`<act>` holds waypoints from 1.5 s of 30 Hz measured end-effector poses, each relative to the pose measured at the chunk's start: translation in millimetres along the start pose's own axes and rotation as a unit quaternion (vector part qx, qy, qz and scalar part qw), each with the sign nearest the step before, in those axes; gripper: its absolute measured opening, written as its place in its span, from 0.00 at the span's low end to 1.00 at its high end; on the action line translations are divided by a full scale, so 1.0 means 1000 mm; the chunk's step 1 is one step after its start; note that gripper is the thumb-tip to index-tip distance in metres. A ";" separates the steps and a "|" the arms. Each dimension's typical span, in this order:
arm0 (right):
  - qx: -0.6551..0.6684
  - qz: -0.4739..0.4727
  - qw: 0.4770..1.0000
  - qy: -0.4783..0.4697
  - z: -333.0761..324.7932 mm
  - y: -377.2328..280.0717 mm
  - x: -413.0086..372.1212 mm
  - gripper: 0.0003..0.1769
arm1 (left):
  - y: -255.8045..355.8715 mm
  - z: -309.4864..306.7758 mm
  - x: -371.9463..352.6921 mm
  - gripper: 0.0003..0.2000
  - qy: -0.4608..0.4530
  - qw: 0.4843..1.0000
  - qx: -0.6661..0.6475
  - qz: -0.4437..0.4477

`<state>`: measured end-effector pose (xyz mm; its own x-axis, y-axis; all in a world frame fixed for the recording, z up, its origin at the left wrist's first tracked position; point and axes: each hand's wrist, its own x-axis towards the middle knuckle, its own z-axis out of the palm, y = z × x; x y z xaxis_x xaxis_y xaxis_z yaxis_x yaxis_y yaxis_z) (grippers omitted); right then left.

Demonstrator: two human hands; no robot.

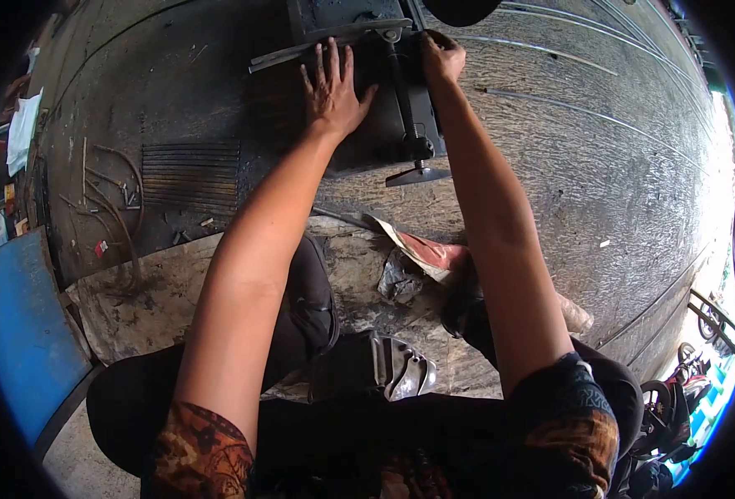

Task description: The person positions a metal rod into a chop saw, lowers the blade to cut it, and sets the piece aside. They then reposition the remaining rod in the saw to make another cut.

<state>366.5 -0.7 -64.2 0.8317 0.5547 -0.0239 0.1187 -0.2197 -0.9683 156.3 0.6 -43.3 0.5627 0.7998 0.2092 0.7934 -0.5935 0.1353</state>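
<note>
My left hand point(331, 96) lies spread on the dark metal base of a machine point(359, 150), its fingertips against a thin metal bar point(305, 51) that runs across it. To the right of that hand is a clamp screw point(399, 91) with a flat handle point(417, 176) at its near end. My right hand point(445, 60) is beyond the screw, at the machine's right side, with the fingers curled in. Whatever its fingers grip is hidden from this angle. A dark round disc point(461, 7) is partly visible at the top edge.
Several long thin metal rods point(584, 116) lie on the floor at right. A row of short dark bars point(191, 176) and a curved hose point(139, 187) lie at left. Between my legs are a red and white sheet point(426, 249) and a metal part point(401, 370). A blue panel point(27, 316) stands at left.
</note>
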 end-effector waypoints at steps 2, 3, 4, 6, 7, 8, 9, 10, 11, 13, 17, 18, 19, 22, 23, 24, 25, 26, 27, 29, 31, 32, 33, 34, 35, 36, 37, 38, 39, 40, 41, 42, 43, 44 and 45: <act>-0.003 0.006 1.000 -0.008 -0.001 -0.003 -0.001 0.16 | -0.001 0.000 -0.001 0.44 -0.002 1.000 0.004 -0.003; -0.006 0.012 1.000 -0.016 -0.002 -0.004 -0.001 0.16 | -0.002 0.001 0.000 0.45 0.001 1.000 0.005 -0.003; -0.007 0.013 1.000 -0.016 -0.001 -0.001 0.001 0.16 | -0.002 0.001 0.001 0.45 0.004 1.000 0.005 -0.002; 0.016 0.020 0.999 -0.027 0.002 0.004 0.006 0.16 | -0.004 0.002 0.002 0.45 0.011 1.000 0.006 -0.001; 0.017 0.020 0.999 -0.027 0.002 0.005 0.007 0.16 | -0.006 0.001 0.003 0.45 0.019 1.000 0.008 0.000; 0.030 0.029 0.999 -0.033 0.002 0.007 0.008 0.16 | -0.006 0.000 0.003 0.45 0.019 1.000 0.008 0.000; 0.044 0.037 0.998 -0.040 0.002 0.008 0.009 0.17 | -0.007 -0.001 0.003 0.45 0.017 1.000 0.015 0.002; 0.044 0.037 0.998 -0.040 0.002 0.008 0.009 0.17 | -0.007 -0.002 0.004 0.45 0.015 1.000 0.021 0.004; 0.044 0.036 0.998 -0.038 0.002 0.008 0.010 0.17 | -0.007 -0.002 0.004 0.45 0.016 1.000 0.021 0.004; 0.043 0.034 0.998 -0.036 0.000 0.004 0.008 0.17 | -0.006 -0.002 0.004 0.45 0.011 1.000 0.023 -0.006; 0.028 0.029 0.998 -0.055 0.003 0.009 0.011 0.19 | -0.008 -0.003 0.004 0.45 0.012 1.000 0.022 -0.010; 0.015 0.012 0.999 -0.049 0.006 0.016 0.014 0.19 | -0.009 -0.002 0.004 0.45 0.015 1.000 0.020 -0.010; 0.016 0.012 0.999 -0.048 0.006 0.017 0.014 0.19 | -0.009 -0.003 0.004 0.45 0.018 1.000 0.019 -0.010; 0.016 0.025 0.998 -0.057 0.003 0.013 0.012 0.19 | -0.008 -0.004 0.003 0.44 0.010 1.000 0.014 -0.013; 0.009 0.023 0.998 -0.063 0.001 0.009 0.009 0.19 | -0.006 -0.004 0.002 0.44 0.010 1.000 0.014 -0.012; 0.003 0.022 0.997 -0.070 -0.001 0.005 0.007 0.18 | -0.005 -0.004 0.002 0.44 0.012 1.000 0.016 -0.013; 0.004 0.021 0.997 -0.069 -0.001 0.009 0.008 0.18 | -0.005 -0.003 0.001 0.43 0.016 1.000 0.019 -0.014; 0.018 -0.017 0.997 -0.077 -0.002 0.015 0.009 0.18 | -0.006 -0.003 0.000 0.43 0.016 1.000 0.019 -0.014; 0.031 -0.055 0.995 -0.083 -0.003 0.020 0.011 0.17 | -0.005 -0.002 -0.001 0.43 0.023 1.000 0.013 -0.012; 0.019 -0.029 0.998 -0.043 -0.010 0.011 0.004 0.17 | -0.003 -0.001 -0.002 0.42 0.030 0.999 0.007 -0.009; 0.007 -0.002 1.000 -0.003 -0.011 0.014 0.007 0.17 | -0.001 0.001 -0.004 0.40 0.031 0.999 0.004 -0.016; 0.092 0.060 0.994 0.008 -0.006 0.030 0.019 0.17 | 0.001 0.002 -0.005 0.40 0.031 0.999 0.003 -0.015; 0.176 0.120 0.977 0.018 -0.002 0.041 0.029 0.17 | 0.002 0.003 -0.005 0.40 0.031 0.999 -0.004 -0.018; 0.176 0.121 0.977 0.019 -0.001 0.044 0.033 0.17 | 0.003 0.003 -0.006 0.39 0.031 0.999 -0.011 -0.021; 0.206 0.166 0.964 0.006 -0.001 0.048 0.037 0.17 | 0.005 0.004 -0.007 0.39 0.031 0.999 -0.011 -0.020; 0.235 0.211 0.949 -0.007 -0.001 0.051 0.042 0.18 | 0.007 0.005 -0.008 0.38 0.030 0.999 -0.014 -0.023; 0.235 0.210 0.949 -0.006 0.006 0.068 0.054 0.18 | 0.008 0.005 -0.008 0.38 0.030 0.999 -0.016 -0.026; 0.214 0.219 0.952 0.029 0.018 0.093 0.068 0.19 | 0.009 0.004 -0.008 0.38 0.030 0.999 -0.017 -0.025; 0.192 0.228 0.953 0.063 0.025 0.107 0.076 0.20 | 0.010 0.004 -0.008 0.37 0.021 0.999 -0.024 -0.029; 0.192 0.228 0.952 0.064 0.018 0.090 0.068 0.20 | 0.010 0.004 -0.009 0.37 0.011 0.999 -0.031 -0.033; 0.252 0.279 0.926 0.026 0.005 0.055 0.054 0.21 | 0.010 0.005 -0.009 0.37 0.011 0.999 -0.031 -0.033; 0.311 0.327 0.893 -0.011 -0.003 0.036 0.046 0.23 | 0.009 0.006 -0.010 0.37 0.016 0.999 -0.040 -0.033; 0.310 0.327 0.893 -0.009 -0.002 0.040 0.048 0.23 | 0.009 0.008 -0.010 0.36 0.021 0.998 -0.050 -0.032; 0.322 0.329 0.888 -0.021 0.001 0.043 0.051 0.22 | 0.009 0.010 -0.010 0.36 0.020 0.998 -0.051 -0.031; 0.334 0.331 0.882 -0.033 0.003 0.047 0.053 0.22 | 0.008 0.012 -0.009 0.37 0.030 0.998 -0.054 -0.034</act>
<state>414.3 21.2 -111.5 0.5632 0.5330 -0.6314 -0.7448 -0.0036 -0.6673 160.9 -10.3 -55.6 0.4906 0.8341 0.2522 0.7984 -0.5462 0.2535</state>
